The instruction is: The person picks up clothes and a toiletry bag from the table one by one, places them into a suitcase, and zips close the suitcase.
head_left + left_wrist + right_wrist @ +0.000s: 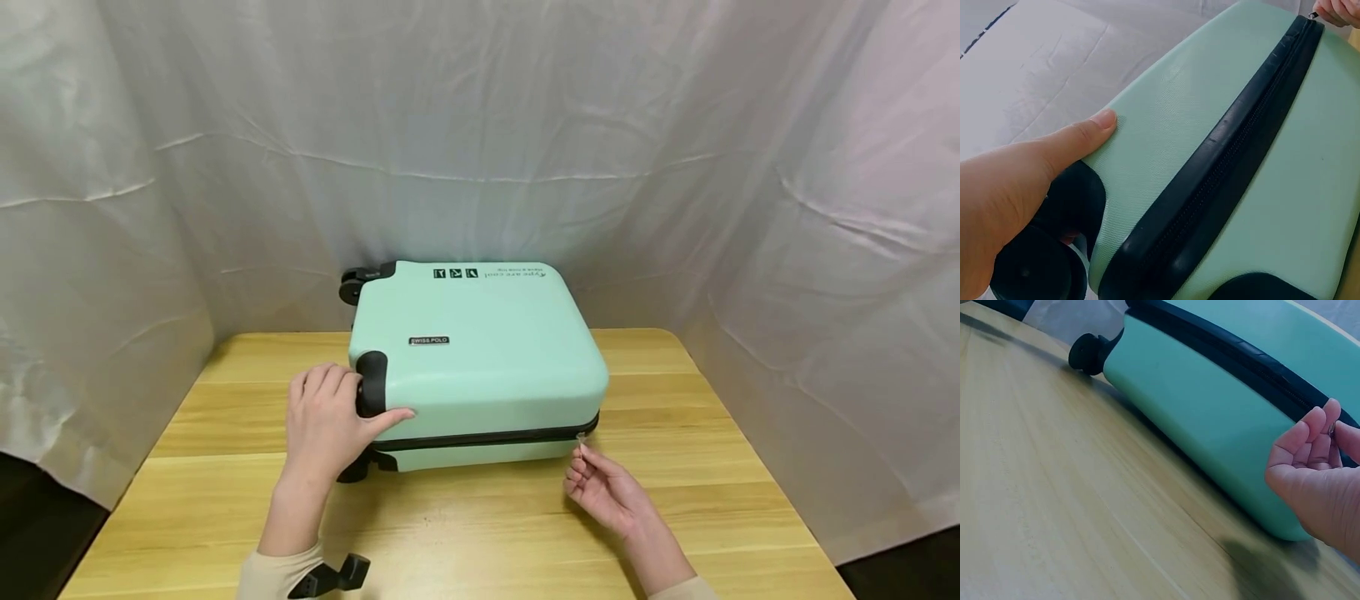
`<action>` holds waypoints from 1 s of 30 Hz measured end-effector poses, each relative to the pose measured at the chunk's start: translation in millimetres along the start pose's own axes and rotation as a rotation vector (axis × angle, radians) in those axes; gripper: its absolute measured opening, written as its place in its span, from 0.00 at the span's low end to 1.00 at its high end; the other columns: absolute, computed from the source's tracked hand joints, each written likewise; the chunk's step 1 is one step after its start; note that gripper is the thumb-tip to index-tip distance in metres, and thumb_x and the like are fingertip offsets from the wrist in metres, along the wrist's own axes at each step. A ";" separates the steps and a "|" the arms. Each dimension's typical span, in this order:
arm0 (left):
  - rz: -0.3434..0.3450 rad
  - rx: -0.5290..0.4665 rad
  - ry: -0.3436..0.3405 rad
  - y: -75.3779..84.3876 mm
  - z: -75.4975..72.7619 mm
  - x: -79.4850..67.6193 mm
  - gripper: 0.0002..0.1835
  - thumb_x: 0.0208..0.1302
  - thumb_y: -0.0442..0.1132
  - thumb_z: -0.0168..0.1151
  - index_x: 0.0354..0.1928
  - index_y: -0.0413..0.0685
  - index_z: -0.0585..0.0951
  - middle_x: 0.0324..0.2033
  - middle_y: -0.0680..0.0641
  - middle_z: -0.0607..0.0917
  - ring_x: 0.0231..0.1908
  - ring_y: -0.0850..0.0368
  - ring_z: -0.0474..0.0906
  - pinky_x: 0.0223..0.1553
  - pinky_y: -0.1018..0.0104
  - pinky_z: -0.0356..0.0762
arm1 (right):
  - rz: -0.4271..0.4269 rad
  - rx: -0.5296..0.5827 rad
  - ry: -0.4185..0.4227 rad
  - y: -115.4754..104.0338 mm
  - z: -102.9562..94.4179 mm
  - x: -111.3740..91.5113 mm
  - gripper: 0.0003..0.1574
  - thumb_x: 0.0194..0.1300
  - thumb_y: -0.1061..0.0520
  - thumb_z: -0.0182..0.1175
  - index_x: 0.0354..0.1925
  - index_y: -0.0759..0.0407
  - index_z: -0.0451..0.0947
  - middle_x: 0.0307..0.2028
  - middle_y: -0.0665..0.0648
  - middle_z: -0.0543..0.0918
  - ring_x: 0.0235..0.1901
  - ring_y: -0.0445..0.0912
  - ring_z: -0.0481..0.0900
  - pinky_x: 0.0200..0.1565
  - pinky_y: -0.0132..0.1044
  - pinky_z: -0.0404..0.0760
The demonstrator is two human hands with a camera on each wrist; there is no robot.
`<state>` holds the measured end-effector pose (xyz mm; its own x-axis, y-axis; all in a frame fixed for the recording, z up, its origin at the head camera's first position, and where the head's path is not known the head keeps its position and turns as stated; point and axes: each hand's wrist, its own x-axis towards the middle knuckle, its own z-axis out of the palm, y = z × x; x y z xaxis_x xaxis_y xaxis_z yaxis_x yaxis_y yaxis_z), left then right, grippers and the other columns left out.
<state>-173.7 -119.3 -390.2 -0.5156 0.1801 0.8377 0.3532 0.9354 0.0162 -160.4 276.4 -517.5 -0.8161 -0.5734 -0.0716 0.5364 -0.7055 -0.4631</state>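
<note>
A mint-green hard-shell suitcase [480, 333] lies flat on the table, its wheels toward the left. Along its near side runs a black zipper [487, 437], which looks closed over the stretch that shows. My left hand [326, 421] grips the near left corner by a wheel; its thumb [1094, 125] presses the green shell, while the other fingertips are hidden behind the corner. Near the right end of the zipper, my right hand [611, 492] pinches the small metal zipper pull [1332, 430] between thumb and fingers.
The wooden table [247, 517] extends around the suitcase. Behind and at both sides hang pale grey curtains [465, 150]. One black wheel [351, 290] sticks out at the far left corner, another [1087, 355] low near the tabletop. A black strap [330, 577] circles the left wrist.
</note>
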 end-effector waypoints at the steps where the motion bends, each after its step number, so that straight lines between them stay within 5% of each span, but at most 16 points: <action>1: -0.001 -0.002 0.020 -0.1 0.4 0.3 0.47 0.34 0.80 0.58 0.29 0.37 0.81 0.28 0.41 0.83 0.38 0.42 0.75 0.46 0.48 0.67 | 0.007 0.006 -0.001 0.0 0.0 0.5 0.26 0.80 0.56 0.32 0.39 0.57 0.78 0.32 0.50 0.79 0.34 0.40 0.72 0.44 0.31 0.73; 11: 0.006 -0.011 0.108 -1.0 -0.1 3.0 0.48 0.38 0.82 0.56 0.28 0.36 0.82 0.28 0.41 0.83 0.36 0.42 0.75 0.45 0.47 0.67 | 0.079 0.097 -0.012 1.3 2.5 2.6 0.27 0.80 0.55 0.32 0.38 0.60 0.78 0.31 0.52 0.79 0.32 0.42 0.69 0.41 0.31 0.71; 19: 0.014 -0.006 0.113 0.0 0.8 2.6 0.48 0.39 0.82 0.56 0.28 0.36 0.82 0.27 0.40 0.82 0.36 0.42 0.75 0.45 0.47 0.67 | 0.180 0.067 -0.054 13.8 13.8 14.2 0.27 0.80 0.55 0.32 0.37 0.58 0.78 0.31 0.50 0.80 0.32 0.40 0.68 0.41 0.30 0.69; 30: 0.014 -0.020 0.125 -0.1 2.1 0.2 0.48 0.38 0.82 0.56 0.28 0.37 0.81 0.26 0.41 0.82 0.35 0.42 0.74 0.44 0.47 0.68 | 0.187 0.007 -0.007 21.6 16.9 19.2 0.25 0.79 0.53 0.36 0.39 0.56 0.81 0.37 0.50 0.84 0.40 0.40 0.78 0.48 0.29 0.76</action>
<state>-175.6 -118.8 -391.2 -0.4097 0.1529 0.8993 0.3755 0.9267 0.0135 -160.8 243.1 -514.0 -0.7005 -0.6977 -0.1502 0.6803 -0.5893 -0.4357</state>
